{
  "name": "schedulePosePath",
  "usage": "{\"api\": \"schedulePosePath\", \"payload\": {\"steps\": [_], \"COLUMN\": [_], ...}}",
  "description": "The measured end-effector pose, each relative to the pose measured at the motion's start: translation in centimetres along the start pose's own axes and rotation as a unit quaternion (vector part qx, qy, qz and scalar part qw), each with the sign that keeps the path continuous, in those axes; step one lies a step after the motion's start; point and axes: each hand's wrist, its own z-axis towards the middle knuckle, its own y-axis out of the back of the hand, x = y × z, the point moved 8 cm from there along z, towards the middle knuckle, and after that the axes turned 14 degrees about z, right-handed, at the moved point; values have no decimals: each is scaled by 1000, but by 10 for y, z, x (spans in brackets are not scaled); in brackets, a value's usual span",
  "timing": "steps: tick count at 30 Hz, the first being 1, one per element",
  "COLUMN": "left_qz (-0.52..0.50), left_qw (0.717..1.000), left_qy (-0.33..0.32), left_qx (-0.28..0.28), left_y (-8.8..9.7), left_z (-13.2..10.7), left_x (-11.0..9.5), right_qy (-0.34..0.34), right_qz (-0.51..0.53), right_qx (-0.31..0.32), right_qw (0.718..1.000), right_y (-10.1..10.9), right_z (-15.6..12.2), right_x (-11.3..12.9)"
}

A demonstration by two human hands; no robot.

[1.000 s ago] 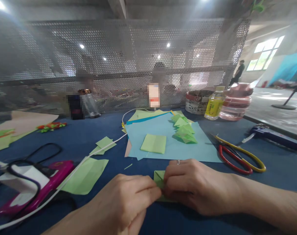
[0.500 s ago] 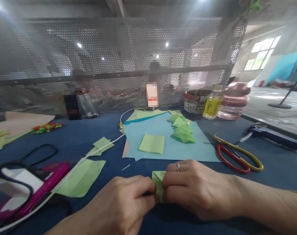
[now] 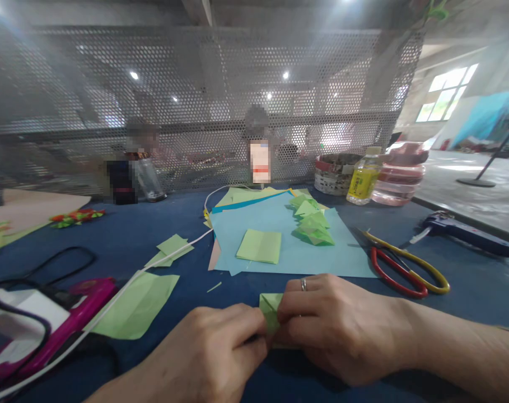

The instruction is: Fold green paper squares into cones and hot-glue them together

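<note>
A small folded green paper piece (image 3: 271, 311) lies on the blue table near the front edge, pinched from both sides. My left hand (image 3: 214, 350) has its fingers closed on the piece's left edge. My right hand (image 3: 338, 327), with a ring on one finger, is closed on its right side and covers most of it. Just beyond lies a light blue sheet (image 3: 288, 249) with a flat green square (image 3: 259, 246) and a pile of several folded green pieces (image 3: 312, 223) on it.
Red and yellow scissors (image 3: 401, 263) lie to the right, a blue glue gun (image 3: 468, 234) beyond them. A pink device (image 3: 65, 319) with black and white cables sits at left beside green paper scraps (image 3: 139, 305). A bottle (image 3: 363, 178), a basket and a perforated metal screen stand behind.
Both hands keep pinching the green piece and have shifted slightly nearer to me. The camera has tilted a little; nothing else on the table has moved.
</note>
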Motion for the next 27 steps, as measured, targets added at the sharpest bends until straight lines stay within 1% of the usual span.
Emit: {"api": "schedulePosePath", "payload": {"steps": [3, 4, 6, 8, 9, 10, 11, 12, 13, 19, 21, 23, 24, 25, 27], "left_qz": [-1, -2, 1, 1, 3, -4, -3, -3, 0, 19, 13, 8, 3, -1, -4], "left_qw": [1000, 1000, 1000, 1000, 1000, 998, 997, 998, 997, 1000, 1000, 1000, 998, 997, 997], "left_qy": [0, 0, -8, -18, -14, -29, -31, -31, -31, -12, -13, -15, -17, -18, -8], "left_qx": [0, 12, 14, 0, 0, -56, -64, -61, -69, -11, -2, -23, -56, -73, -79], "left_y": [4, 1, -4, -10, -15, -11, -12, -15, -13, -5, -8, -11, -10, -11, -16], "left_z": [0, 0, -2, -3, -4, -5, -6, -6, -7, -5, -5, -7, -8, -10, -12], "left_x": [0, 0, 1, 2, 4, 3, 3, 4, 4, 1, 1, 3, 3, 4, 7], "right_qy": [8, 9, 8, 1, -4, -9, -14, -16, -17, -9, -8, -7, -6, -6, -10], "right_qz": [4, 3, -6, -19, -27, -36, -45, -54, -62, -78, -77, -79, -81, -83, -88], "right_qx": [15, 16, 16, 15, 16, 17, 19, 21, 23, 23, 16, 13, 16, 20, 27], "right_qw": [1000, 1000, 1000, 1000, 999, 999, 999, 998, 998, 997, 997, 997, 997, 996, 996], "right_y": [-3, -3, -4, -4, -5, -5, -6, -7, -7, -9, -8, -7, -7, -8, -8], "right_z": [0, 0, 0, 0, 0, 0, 0, 0, 0, -1, -1, -1, -1, 0, 0], "right_x": [-1, -1, -1, 0, 0, 0, 0, 0, 0, 1, 1, 2, 2, 2, 1]}}
